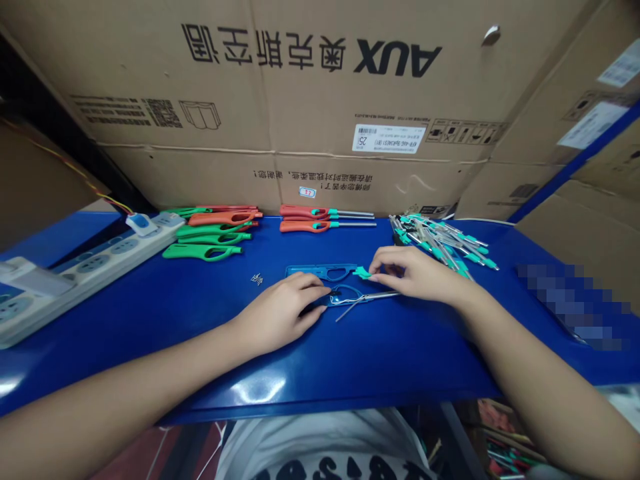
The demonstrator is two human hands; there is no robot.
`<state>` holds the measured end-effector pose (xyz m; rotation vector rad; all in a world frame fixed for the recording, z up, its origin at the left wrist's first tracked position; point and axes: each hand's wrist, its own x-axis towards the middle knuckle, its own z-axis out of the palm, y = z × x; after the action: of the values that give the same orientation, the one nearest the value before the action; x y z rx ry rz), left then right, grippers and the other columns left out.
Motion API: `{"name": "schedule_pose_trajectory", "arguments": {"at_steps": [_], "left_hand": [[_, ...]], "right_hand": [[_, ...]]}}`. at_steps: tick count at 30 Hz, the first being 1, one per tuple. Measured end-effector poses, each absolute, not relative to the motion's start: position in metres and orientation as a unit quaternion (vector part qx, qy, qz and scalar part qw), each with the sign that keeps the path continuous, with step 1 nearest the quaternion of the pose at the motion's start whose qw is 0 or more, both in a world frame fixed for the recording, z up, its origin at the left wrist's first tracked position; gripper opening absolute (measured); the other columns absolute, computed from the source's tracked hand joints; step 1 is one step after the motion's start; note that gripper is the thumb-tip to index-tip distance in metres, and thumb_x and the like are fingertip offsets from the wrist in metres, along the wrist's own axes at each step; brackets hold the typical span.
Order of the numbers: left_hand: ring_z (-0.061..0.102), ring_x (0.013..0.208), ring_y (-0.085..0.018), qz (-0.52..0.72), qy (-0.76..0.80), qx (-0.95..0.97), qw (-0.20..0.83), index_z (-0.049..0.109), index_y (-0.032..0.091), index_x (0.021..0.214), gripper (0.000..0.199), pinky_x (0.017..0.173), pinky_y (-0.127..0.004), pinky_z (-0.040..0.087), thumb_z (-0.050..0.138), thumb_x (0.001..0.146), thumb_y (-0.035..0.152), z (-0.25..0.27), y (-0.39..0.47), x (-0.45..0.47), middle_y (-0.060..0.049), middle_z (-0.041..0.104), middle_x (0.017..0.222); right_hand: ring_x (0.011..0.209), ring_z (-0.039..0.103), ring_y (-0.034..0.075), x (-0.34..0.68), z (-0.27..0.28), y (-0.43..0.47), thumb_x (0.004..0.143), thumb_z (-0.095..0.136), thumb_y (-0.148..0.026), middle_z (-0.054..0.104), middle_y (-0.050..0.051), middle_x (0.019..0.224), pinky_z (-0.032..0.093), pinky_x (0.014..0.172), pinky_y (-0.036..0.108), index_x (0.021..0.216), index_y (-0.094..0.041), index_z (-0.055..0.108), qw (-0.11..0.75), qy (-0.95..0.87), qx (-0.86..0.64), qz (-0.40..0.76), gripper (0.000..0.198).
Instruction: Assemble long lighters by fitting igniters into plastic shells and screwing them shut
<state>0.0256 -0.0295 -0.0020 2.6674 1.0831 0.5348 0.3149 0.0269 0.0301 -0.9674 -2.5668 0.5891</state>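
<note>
Blue lighter shell (333, 301) lay on the counter (175, 313), one end pinched in the left grip (277, 315), prob so the white wires (346, 303) wouldn't shift. Right grip (420, 274) had a teal piece (361, 272) between fingertips, and the metal-tube pile (440, 241) sat just beyond it, I'd guess for easy reach.

Along the back edge of the bench (175, 293), the cardboard (300, 90) bears upside-down print: large AUX (397, 59) and 奥克斯空调 (263, 48), and, nearer that edge, 请在搬运时对我温柔些,谢谢您! (313, 177) and 师傅您辛苦了! (345, 187). Its white label (389, 139), also inverted, shows 25 and a code starting KFR; the small sticker's (307, 192) red number is blurred, and the shirt's (325, 440) lettering is cut off.
</note>
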Motion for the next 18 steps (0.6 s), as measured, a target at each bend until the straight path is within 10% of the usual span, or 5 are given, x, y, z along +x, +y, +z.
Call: {"name": "schedule_pose_trajectory", "arguments": {"at_steps": [18], "left_hand": [[0.062, 0.110, -0.025, 0.181, 0.362, 0.906, 0.122, 0.066, 0.016, 0.127, 0.030, 0.098, -0.043, 0.054, 0.057, 0.099, 0.021, -0.004, -0.027, 0.026, -0.012, 0.066, 0.115]], "right_hand": [[0.086, 0.063, 0.019, 0.292, 0.021, 0.008, 0.100, 0.050, -0.024, 0.065, 0.005, 0.098, 0.048, 0.076, 0.030, 0.097, -0.021, 0.065, 0.078, -0.940, -0.301, 0.139, 0.016]]}}
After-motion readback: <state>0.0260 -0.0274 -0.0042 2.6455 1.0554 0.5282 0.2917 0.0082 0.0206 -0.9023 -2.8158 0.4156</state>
